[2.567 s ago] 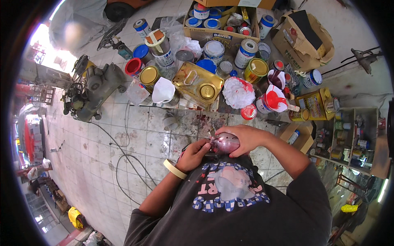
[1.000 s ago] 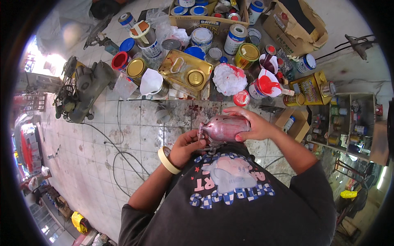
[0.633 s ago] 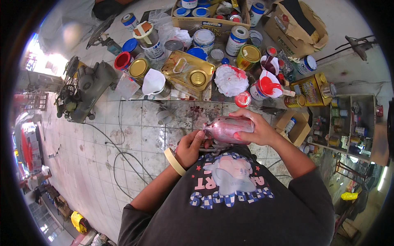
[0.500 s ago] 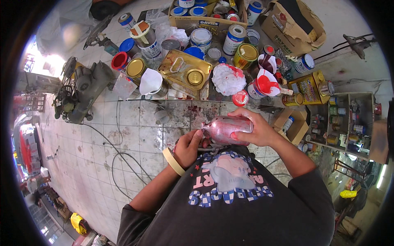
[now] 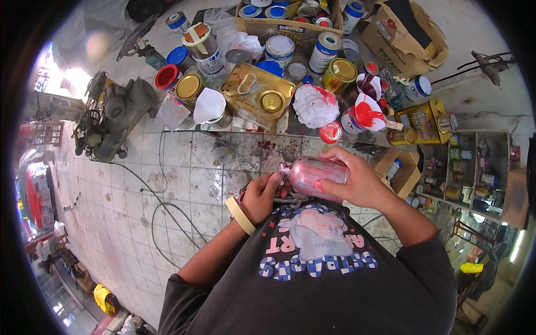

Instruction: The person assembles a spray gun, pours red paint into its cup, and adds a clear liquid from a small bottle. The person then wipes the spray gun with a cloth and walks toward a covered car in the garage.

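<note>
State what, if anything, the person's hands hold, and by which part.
A red-smeared metal canister: the right hand grips its wide body; the left hand grips at its narrow neck end, exact contact partly hidden.

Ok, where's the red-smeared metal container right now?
In the head view, the container is a little right of centre, gripped by the right hand, the left hand at its narrow end, above the shirt print.

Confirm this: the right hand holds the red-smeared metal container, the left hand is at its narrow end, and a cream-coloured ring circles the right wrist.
Not quite: the head view shows the cream-coloured ring around the wrist of the left hand, not the right. The right hand holds the red-smeared metal container, with the left hand at its narrow end.
</note>
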A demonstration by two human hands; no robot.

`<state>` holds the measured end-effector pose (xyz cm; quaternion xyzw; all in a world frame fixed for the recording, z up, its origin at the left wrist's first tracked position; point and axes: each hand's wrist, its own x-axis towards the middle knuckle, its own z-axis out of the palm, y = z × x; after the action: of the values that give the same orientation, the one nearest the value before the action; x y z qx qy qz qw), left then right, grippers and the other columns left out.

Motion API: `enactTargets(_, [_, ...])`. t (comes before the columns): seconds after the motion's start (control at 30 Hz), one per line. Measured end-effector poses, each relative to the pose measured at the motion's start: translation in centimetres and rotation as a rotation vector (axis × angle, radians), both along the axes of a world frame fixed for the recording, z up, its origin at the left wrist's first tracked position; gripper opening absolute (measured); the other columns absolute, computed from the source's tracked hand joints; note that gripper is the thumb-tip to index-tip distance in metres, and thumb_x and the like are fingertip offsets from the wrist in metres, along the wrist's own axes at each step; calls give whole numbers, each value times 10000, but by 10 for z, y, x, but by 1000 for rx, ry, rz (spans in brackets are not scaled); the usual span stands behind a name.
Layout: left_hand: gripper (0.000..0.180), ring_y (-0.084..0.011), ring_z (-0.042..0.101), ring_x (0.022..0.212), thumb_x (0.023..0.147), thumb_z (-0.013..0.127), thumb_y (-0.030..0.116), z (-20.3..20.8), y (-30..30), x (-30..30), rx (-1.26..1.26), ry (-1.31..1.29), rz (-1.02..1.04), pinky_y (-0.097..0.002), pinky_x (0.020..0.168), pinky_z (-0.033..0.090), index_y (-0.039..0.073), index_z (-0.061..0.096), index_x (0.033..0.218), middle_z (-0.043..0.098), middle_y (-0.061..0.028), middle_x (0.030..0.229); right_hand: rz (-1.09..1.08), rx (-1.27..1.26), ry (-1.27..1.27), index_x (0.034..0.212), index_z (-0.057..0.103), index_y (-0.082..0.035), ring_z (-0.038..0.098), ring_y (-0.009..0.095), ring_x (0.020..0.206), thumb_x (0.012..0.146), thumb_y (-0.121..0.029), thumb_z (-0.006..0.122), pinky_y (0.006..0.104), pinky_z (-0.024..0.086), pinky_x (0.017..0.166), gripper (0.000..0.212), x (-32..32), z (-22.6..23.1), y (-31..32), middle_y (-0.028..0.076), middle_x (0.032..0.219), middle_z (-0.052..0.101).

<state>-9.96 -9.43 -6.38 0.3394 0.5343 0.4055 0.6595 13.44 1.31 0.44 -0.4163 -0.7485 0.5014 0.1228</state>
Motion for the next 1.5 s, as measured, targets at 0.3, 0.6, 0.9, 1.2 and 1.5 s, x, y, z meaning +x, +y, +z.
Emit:
enactTargets(0.3, [379, -93, 513, 731, 1105, 417, 292, -4, 1, 0, 10, 66, -36, -246, 692, 430, -6, 607, 968, 576, 0, 789, 49, 61, -192, 1276, 545, -50, 705, 415, 970, 793, -388, 799, 452, 544, 858, 642, -4, 18, 0, 244, 1006, 712])
enactTargets(0.6, [336, -203, 625, 825, 1080, 437, 298, -36, 5, -29, -228, -1066, 234, -333, 737, 557, 4, 573, 1168, 610, -55, 879, 324, 67, 146, 1534, 372, -121, 420, 350, 1407, 711, -377, 904, 432, 442, 1075, 1012, 22, -17, 14, 219, 1549, 360])
enactTargets(0.9, [351, -219, 686, 943, 1048, 488, 297, -23, 43, -21, -300, -913, 34, -333, 784, 591, 9, 566, 1232, 672, -128, 1078, 290, 169, -2, 1366, 519, -71, 603, 426, 1154, 879, -236, 715, 487, 505, 966, 550, -16, -20, -28, 215, 1307, 590])
enactTargets(1.2, [571, -210, 615, 1115, 1041, 486, 501, -54, 87, -15, -242, -157, -32, -391, 877, 531, 33, 574, 1355, 649, -101, 1282, -331, 147, -18, 1491, 464, -123, 639, 388, 1171, 958, -154, 635, 402, 481, 998, 561, 8, -43, -20, 234, 1297, 638])
enactTargets(1.5, [436, -180, 643, 1062, 1027, 587, 347, -87, 64, -3, -220, -25, -241, -351, 853, 537, 49, 594, 1345, 682, -74, 1227, -565, 129, 58, 1520, 413, -135, 604, 414, 1198, 949, -153, 642, 436, 512, 963, 616, 30, -77, -20, 247, 1399, 561])
